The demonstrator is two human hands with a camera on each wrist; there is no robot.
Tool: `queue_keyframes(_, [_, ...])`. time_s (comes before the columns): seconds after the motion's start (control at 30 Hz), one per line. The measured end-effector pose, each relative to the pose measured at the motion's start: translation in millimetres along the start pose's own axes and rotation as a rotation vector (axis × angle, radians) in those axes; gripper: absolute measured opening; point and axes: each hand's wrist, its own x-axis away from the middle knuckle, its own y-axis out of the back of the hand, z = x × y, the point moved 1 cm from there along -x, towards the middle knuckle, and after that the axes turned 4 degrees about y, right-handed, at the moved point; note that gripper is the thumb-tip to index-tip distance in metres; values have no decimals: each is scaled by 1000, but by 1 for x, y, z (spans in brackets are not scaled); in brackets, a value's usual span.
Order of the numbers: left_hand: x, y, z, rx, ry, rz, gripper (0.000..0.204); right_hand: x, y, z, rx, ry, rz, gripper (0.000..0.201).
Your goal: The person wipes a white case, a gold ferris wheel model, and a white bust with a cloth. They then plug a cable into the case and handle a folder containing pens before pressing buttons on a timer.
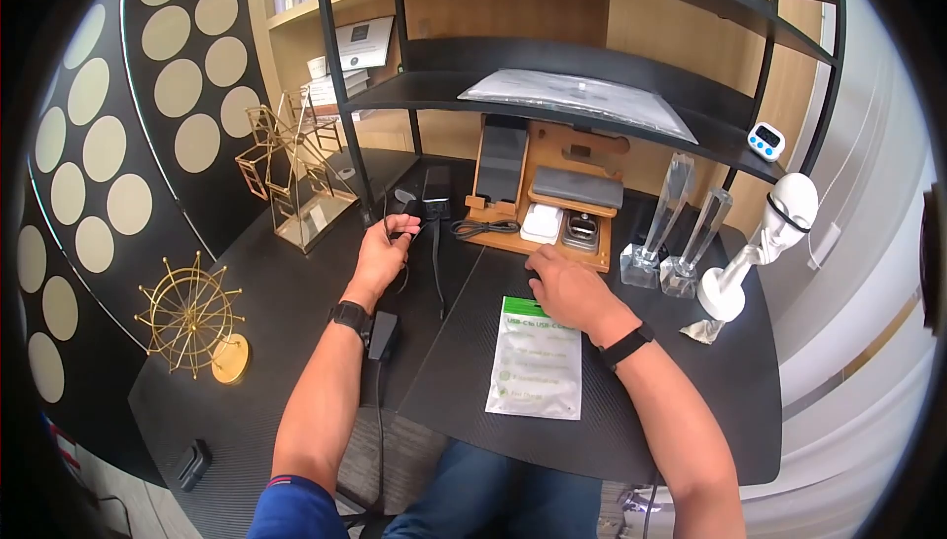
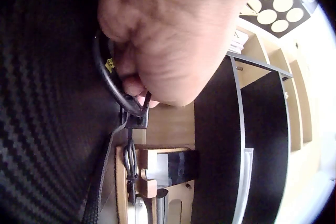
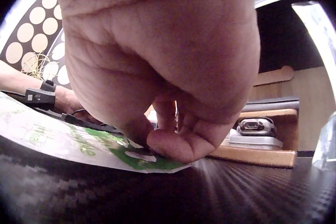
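In the head view my left hand (image 1: 379, 259) pinches a thin black cable (image 2: 106, 77), which loops past the fingers in the left wrist view. A black plug-like piece (image 1: 398, 203) is just beyond those fingertips. My right hand (image 1: 572, 292) rests low over the desk with loosely bent fingers. Its fingertips are right at the green top of a white pouch (image 1: 536, 371) printed with USB-C wording. Behind that hand stands a wooden dock (image 1: 592, 261) bearing a white case (image 1: 542, 223), a watch and a coiled black cable (image 1: 485, 231).
A black adapter (image 1: 384, 336) with a cord lies by the left wrist. Gold ornaments (image 1: 192, 318) stand at the left. Crystal trophies (image 1: 675, 209) and a white mannequin head (image 1: 792, 206) stand at the right. A black shelf (image 1: 424, 88) overhangs the desk's back.
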Motion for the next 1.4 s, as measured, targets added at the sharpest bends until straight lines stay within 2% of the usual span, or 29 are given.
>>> queue_keyframes(0.2, [3,-1,-4,-64,94,23,24,1,-1,-3,-8,30,-24,24])
queue_keyframes(0.33, [1,-2,0,-41,79,34,23,0,-1,-3,-5,19,-13,24])
queue_keyframes(0.6, [5,-3,-6,148,97,73,15,0,-2,-4,-4,17,-11,24])
queue_keyframes(0.93, [5,-2,-4,217,138,55,16,0,-1,-2,-12,7,-2,25])
queue_keyframes(1.13, [3,-1,-5,162,163,121,18,1,0,-1,-10,22,-22,24])
queue_keyframes(1.33, [6,-3,-11,258,160,58,18,-1,0,-2,-7,21,-14,24])
queue_keyframes(1.4, [5,0,-10,237,155,97,18,0,-1,-2,-10,24,-17,24])
